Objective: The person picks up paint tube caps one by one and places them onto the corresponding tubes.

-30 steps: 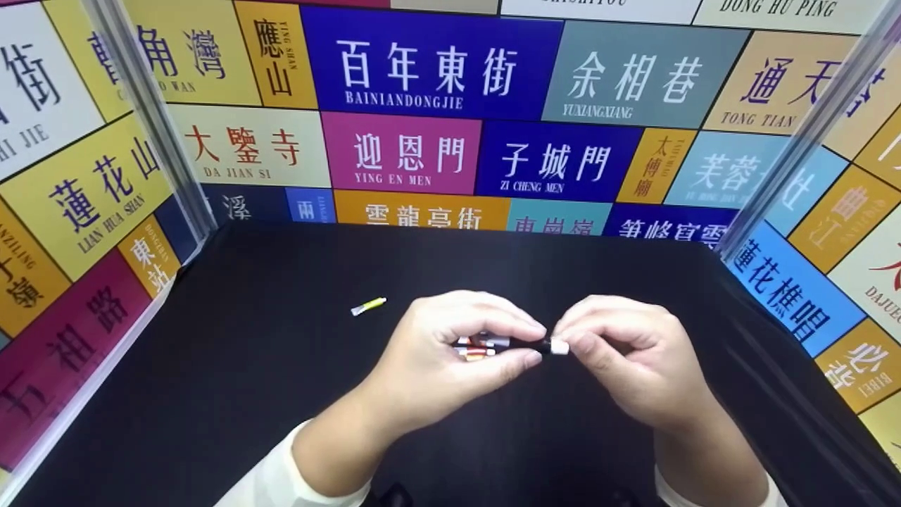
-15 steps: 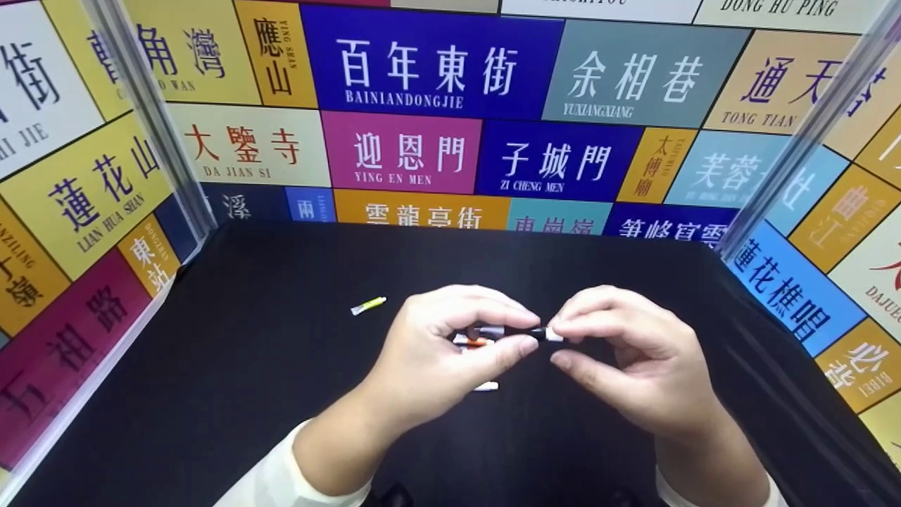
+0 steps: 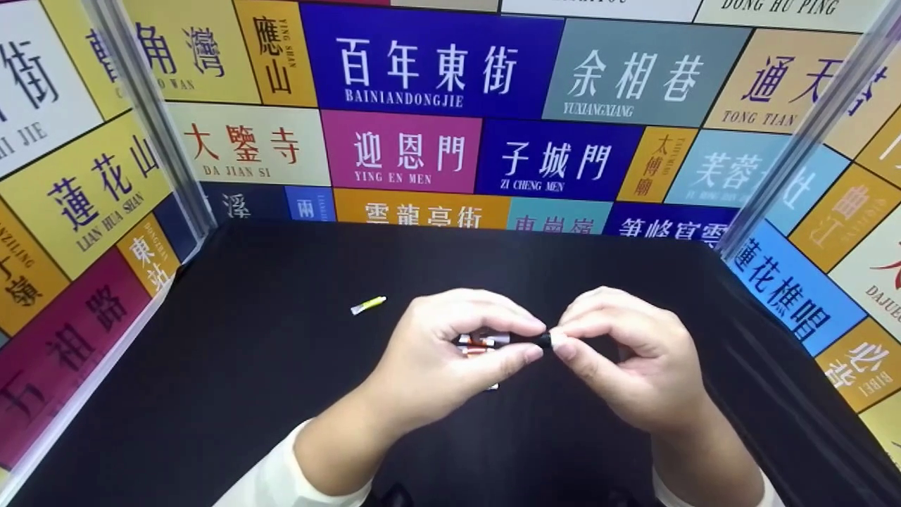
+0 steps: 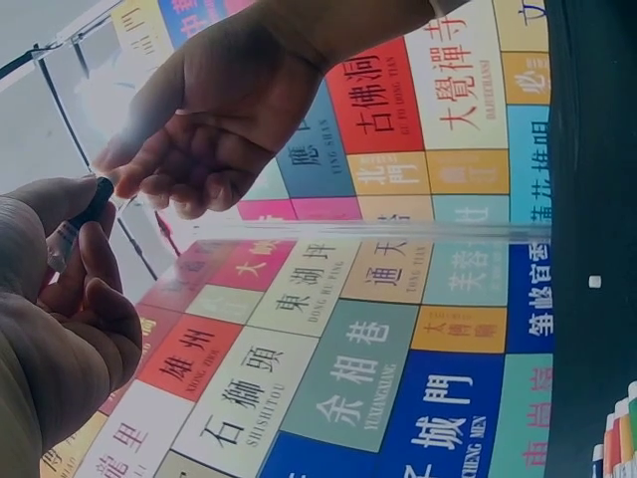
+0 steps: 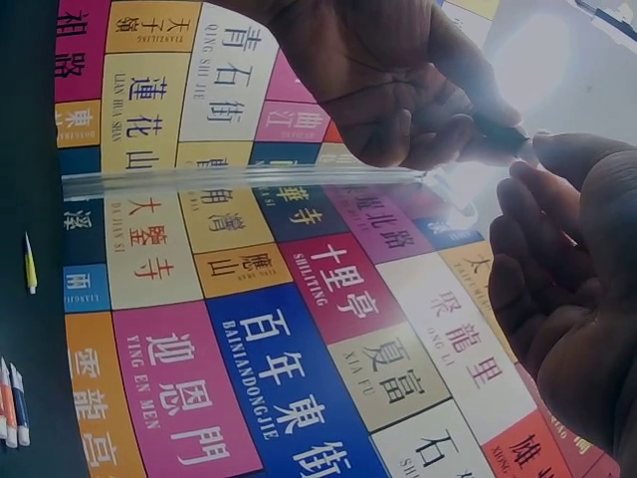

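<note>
In the head view my left hand (image 3: 450,352) pinches a small black paint tube (image 3: 544,341) between thumb and fingers, above the table. My right hand (image 3: 633,359) pinches the tube's white end (image 3: 555,334), mostly covered by the fingertips. Seen from the left wrist, the black tube (image 4: 92,202) slants up from the left fingers, its clear, pale end (image 4: 62,245) lower in the grip. Beneath the left hand, partly hidden by it, several tubes with white and orange-red parts (image 3: 479,349) lie on the table.
A yellow paint tube (image 3: 369,305) lies on the black tablecloth (image 3: 281,408), left of the hands. The left wrist view shows a small white piece (image 4: 594,282) on the cloth. Printed panels (image 3: 433,63) with clear corner posts (image 3: 158,120) enclose the table's back and sides.
Half a second ago my right thumb had come away from the white end, with the fingertips still at it. Now thumb and fingers pinch it again. My left hand keeps its hold, shifting only slightly.
</note>
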Available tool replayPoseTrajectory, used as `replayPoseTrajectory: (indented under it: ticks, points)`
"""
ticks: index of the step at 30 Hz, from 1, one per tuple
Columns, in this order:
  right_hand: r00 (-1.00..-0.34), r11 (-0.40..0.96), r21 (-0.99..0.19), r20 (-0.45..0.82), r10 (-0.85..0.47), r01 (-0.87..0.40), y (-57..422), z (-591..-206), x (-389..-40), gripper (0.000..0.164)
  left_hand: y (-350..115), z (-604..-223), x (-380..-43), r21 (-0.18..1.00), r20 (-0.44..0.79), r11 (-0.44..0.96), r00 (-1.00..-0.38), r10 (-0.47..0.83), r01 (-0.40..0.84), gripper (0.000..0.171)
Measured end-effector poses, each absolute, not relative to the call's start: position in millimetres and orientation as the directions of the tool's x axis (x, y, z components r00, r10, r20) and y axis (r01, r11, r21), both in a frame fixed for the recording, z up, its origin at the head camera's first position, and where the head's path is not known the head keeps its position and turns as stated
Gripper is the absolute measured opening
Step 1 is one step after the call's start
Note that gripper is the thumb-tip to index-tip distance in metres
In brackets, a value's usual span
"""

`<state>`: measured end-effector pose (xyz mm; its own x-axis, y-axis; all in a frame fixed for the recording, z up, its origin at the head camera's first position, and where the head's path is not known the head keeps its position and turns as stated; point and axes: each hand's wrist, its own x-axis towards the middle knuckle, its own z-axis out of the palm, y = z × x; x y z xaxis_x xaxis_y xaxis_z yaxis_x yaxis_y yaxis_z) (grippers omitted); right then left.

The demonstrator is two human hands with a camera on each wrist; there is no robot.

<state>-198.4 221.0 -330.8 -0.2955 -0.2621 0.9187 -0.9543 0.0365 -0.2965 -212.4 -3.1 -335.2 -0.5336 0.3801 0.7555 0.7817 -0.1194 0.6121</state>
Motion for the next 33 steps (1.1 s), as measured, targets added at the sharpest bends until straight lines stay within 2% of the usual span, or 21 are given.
replayPoseTrajectory:
  ticks: [8,15,21,27,31,33]
  points:
    - [-0.284,0.032,-0.286,0.919,-0.275,-0.958,222.8,-333.2,-200.0,0.011,-1.7,-335.9,-211.9,0.615,0.751,-0.114,-0.535,0.388,0.781,0.017]
    - [-0.319,0.11,-0.3,0.875,-0.365,-0.948,227.4,-335.4,-199.4,0.012,-3.7,-335.1,-212.3,0.643,0.713,-0.095,-0.549,0.435,0.76,0.019]
    - [-0.387,0.243,-0.307,0.806,-0.449,-0.92,231.0,-338.6,-200.0,0.024,-4.2,-338.1,-216.7,0.682,0.67,-0.067,-0.586,0.455,0.728,0.018]
    - [-0.485,0.362,-0.347,0.758,-0.435,-0.866,233.7,-337.5,-202.6,0.028,-2.1,-341.5,-224.4,0.697,0.642,-0.001,-0.624,0.446,0.717,0.019]
    - [-0.559,0.398,-0.413,0.734,-0.387,-0.819,235.6,-336.6,-204.9,0.03,-0.9,-343.7,-230.2,0.66,0.669,0.044,-0.613,0.421,0.75,0.02]
    - [-0.591,0.417,-0.442,0.722,-0.36,-0.794,236.9,-336.8,-207.0,0.031,-0.3,-345.2,-233.8,0.604,0.707,0.083,-0.581,0.403,0.792,0.021]
